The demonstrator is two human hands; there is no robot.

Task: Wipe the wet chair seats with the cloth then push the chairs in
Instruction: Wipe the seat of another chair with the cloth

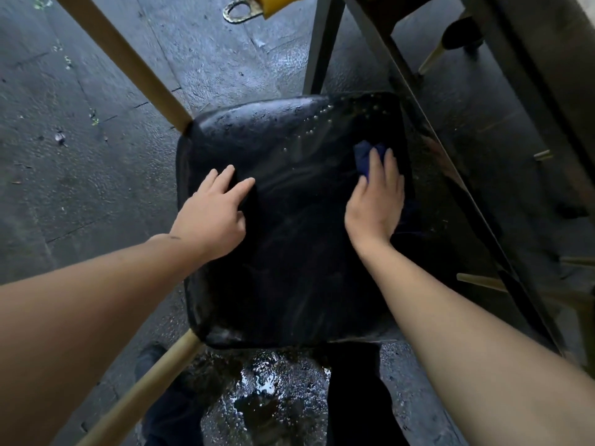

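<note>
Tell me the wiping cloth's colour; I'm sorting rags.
Dark blue cloth, under the right hand; head view.

Dark grey paved floor point(96, 130), wet, glistening in dull light. Puddle point(267, 386) at near centre. Dark table edge point(450, 162) running diagonally along right. Metal ring point(240, 11) and yellow object point(278, 3) at far centre.

— What sort of place is this?
— An outdoor seating area, likely a café terrace: wet grey stone paving point(106, 130), a puddle point(264, 386), a black padded chair seat point(289, 220) beside a dark table edge point(457, 175).
</note>
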